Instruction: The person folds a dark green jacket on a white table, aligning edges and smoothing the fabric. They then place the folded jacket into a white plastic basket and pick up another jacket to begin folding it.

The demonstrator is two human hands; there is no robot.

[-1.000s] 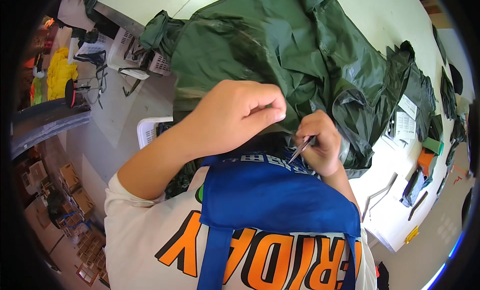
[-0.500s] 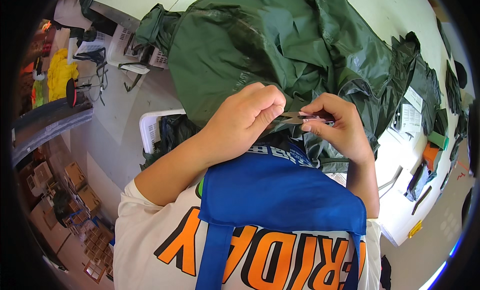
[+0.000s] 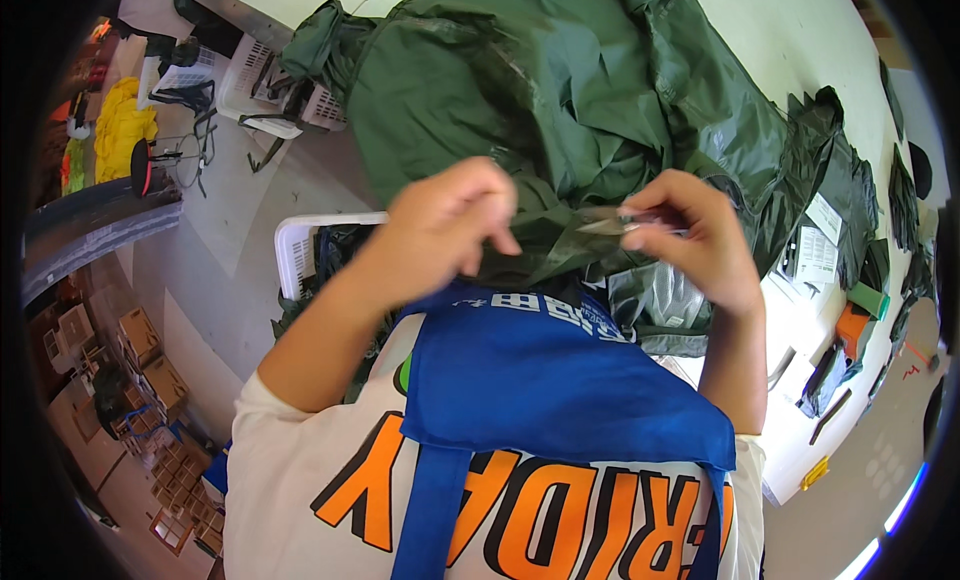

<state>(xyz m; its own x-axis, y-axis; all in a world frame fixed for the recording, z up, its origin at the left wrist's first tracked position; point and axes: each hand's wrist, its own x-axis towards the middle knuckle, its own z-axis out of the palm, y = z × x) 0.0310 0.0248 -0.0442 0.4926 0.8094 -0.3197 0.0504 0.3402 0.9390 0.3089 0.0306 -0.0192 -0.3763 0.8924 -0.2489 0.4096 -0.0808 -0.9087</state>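
Note:
A large dark green coated-fabric garment [image 3: 560,90] lies in folds over the table and down to my apron. My right hand [image 3: 700,235] is closed around small thread snips [image 3: 606,226], their pointed blades toward the left over the fabric. My left hand [image 3: 450,225] hangs left of the blades, apart from them and above the fabric. It is smeared by motion, and whether its fingers hold anything cannot be made out.
A white table [image 3: 755,30] extends beyond the garment. White plastic baskets [image 3: 292,255] with dark material stand at the left. Paper sheets [image 3: 817,252], an orange-and-green item [image 3: 862,305] and dark fabric pieces [image 3: 905,175] lie along the right. Cardboard boxes [image 3: 160,370] are far left.
My left hand has moved left and away from the snips. My right hand, still holding them, has shifted slightly right; the fabric between the hands has moved.

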